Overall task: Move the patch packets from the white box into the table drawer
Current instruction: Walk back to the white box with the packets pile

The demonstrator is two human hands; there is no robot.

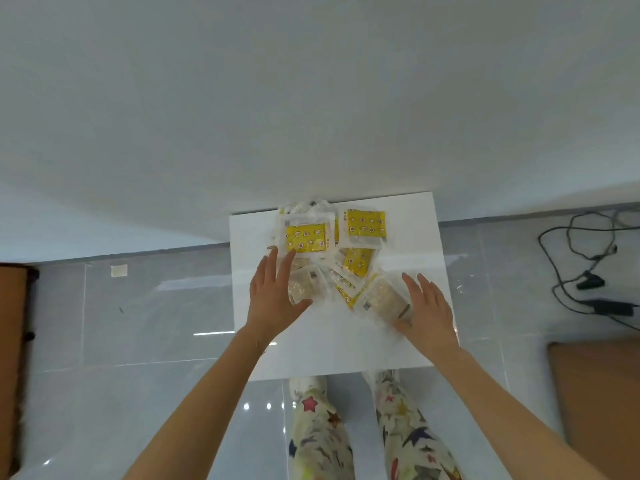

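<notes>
View from above, looking down at a person's 2 bare forearms stretched forward over a flat white drawer (408, 237) that sticks out from under the edge of a wide white table (311, 98).

A loose heap of clear plastic patch packets (346, 261) lies in the far half of the drawer, many overlapping. 1 packet with a yellow star-printed panel (305, 238) lies flat at the left of the heap. A second yellow packet (366, 221) lies just beside it to the right, near the table edge. A third yellow one (356, 266) sits tilted in the middle. Paler, see-through packets lie nearer the person.

The left hand (272, 296) is open, fingers straight and slightly spread. Its fingertips reach the near edge of the left yellow packet, and its thumb lies across a pale packet (304, 289). Whether it presses down or hovers cannot be told.

The right hand (429, 306) is also open, fingers straight and pointing away. It is at the right edge of the heap, with its thumb against a pale packet (381, 297). Neither hand grips anything.

Below the drawer are the person's legs in pale star-patterned trousers (322, 427), standing on a glossy grey tiled floor (156, 306). Black cables (581, 258) trail on the floor at far right, above a brown cardboard sheet (595, 393).
</notes>
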